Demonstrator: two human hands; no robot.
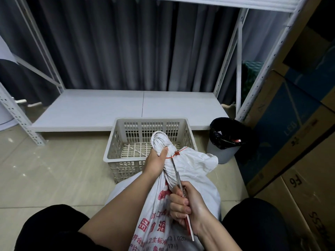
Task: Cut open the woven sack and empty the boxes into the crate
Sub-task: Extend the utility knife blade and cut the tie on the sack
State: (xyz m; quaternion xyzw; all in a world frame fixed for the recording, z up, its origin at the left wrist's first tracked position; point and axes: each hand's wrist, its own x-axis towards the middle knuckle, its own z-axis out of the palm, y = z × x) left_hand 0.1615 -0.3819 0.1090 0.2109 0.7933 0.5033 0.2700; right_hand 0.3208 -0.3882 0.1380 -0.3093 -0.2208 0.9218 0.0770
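Right hand (186, 205): grips one pair of scissors (176, 175), tips at the red tie (176, 153). Left hand (156, 160): clenched round the bunched neck of one woven sack (181, 205), held between the knees. Risk: blades nick left thumb. One crate (116, 142) just ahead; one bin (226, 153); no boxes visible.

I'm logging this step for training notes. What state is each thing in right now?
woven sack: neck bunched, still tied.
red tie: uncut, round the sack's neck.
scissors: tips at the red tie.
left hand: grips the sack's neck.
right hand: holds the scissors.
crate: upright, no boxes inside.
bin: upright, black liner, open top.
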